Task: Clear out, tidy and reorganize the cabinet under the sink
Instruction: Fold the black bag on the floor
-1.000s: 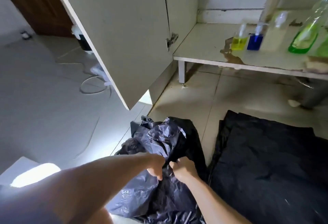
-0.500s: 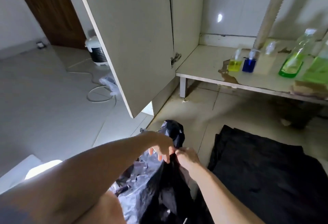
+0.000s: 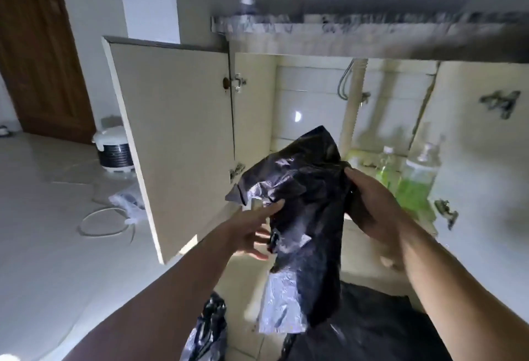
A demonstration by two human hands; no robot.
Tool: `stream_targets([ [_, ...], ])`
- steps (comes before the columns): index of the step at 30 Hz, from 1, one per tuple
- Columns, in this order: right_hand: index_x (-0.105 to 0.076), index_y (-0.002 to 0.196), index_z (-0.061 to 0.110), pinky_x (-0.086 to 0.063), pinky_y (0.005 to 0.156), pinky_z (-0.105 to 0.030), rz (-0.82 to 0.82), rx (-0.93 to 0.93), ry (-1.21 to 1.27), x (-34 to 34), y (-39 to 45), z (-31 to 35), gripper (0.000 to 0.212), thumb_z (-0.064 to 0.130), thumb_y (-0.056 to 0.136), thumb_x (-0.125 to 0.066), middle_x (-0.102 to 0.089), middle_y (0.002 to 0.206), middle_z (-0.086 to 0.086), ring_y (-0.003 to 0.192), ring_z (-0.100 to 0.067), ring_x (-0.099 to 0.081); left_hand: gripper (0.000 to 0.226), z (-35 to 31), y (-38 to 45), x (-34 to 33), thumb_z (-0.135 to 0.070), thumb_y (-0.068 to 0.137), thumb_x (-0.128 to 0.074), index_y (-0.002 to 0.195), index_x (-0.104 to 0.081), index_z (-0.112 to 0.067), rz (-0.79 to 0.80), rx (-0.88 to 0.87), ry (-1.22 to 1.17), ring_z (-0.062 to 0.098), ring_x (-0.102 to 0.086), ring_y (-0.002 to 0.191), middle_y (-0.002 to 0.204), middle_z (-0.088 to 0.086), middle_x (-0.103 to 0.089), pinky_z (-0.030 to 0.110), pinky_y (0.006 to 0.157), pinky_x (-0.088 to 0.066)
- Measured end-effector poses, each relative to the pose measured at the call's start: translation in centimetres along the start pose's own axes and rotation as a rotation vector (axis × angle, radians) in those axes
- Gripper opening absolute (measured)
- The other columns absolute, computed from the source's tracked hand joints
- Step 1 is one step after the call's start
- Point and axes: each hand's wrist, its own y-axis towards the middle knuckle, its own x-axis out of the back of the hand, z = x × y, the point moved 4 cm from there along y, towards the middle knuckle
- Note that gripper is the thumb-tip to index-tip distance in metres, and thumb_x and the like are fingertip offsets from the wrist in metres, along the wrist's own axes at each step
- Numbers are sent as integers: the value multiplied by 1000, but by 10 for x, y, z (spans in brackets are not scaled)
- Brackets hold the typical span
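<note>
black bag (image 3: 309, 212): crinkled glossy plastic, hanging limp between both hands | right hand (image 3: 372, 206): clamped on its upper edge | left hand (image 3: 252, 232): fingers spread, touching its side | green bottles (image 3: 415, 186): clear plastic, just beyond right hand

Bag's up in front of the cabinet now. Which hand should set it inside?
Probably the right hand: it grips the black bag by its upper edge, nearest the cabinet shelf. The left hand only touches it, fingers open.
</note>
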Motion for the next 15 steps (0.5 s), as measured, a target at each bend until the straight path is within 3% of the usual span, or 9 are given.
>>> stream_targets([
  [2, -64, 120, 13, -45, 92, -34, -31, 11, -3, 22, -19, 18, 35, 25, 100, -37, -70, 115, -5, 104, -19, -64, 38, -15, 6, -36, -45, 82, -68, 104, -62, -16, 40, -141, -134, 22, -58, 93, 102, 6, -65, 34, 79, -48],
  [5, -69, 104, 22, -50, 94, -39, -229, 34, -258, 72, -44, 21, 31, 36, 96, -42, -72, 109, -3, 100, -20, -67, 24, -38, 13, -78, -21, 88, -66, 108, -68, -8, 75, -298, -311, 25, -69, 91, 103, 12, -72, 32, 78, -58],
  [7, -67, 86, 19, -51, 83, -38, -457, 72, -574, 106, -63, 20, 30, 40, 94, -46, -70, 90, -3, 88, -22, -65, 16, -49, 19, -93, -20, 91, -62, 101, -69, -10, -116, -393, -144, 25, -70, 82, 97, 13, -72, 37, 76, -60],
  [9, -53, 69, 14, -36, 61, -31, -566, 123, -837, 129, -82, 23, 33, 28, 98, -46, -54, 67, 1, 71, -24, -53, 29, -58, 22, -106, -35, 86, -59, 106, -68, -16, -314, -473, 136, 27, -67, 92, 105, 11, -70, 43, 86, -56],
  [12, -38, 56, 15, -34, 54, -32, -483, -45, -1302, 154, -106, 19, 41, 23, 94, -50, -50, 55, -5, 60, -26, -52, 33, -70, 15, -131, -37, 88, -57, 116, -67, -23, -302, -556, 265, 25, -63, 100, 110, 6, -68, 39, 93, -51],
  [13, -40, 56, 13, -37, 55, -31, -438, -137, -1401, 160, -110, 15, 39, 25, 91, -52, -57, 57, -9, 61, -27, -58, 29, -78, 9, -142, -32, 91, -56, 116, -68, -23, -272, -635, 354, 23, -62, 99, 108, 5, -68, 35, 91, -51],
  [15, -58, 69, 14, -47, 65, -31, -430, -126, -1477, 161, -119, 23, 23, 30, 85, -59, -68, 72, -8, 76, -27, -67, 26, -88, 0, -164, -24, 94, -55, 115, -69, -19, -143, -791, 593, 17, -61, 96, 106, 5, -70, 28, 85, -46],
])
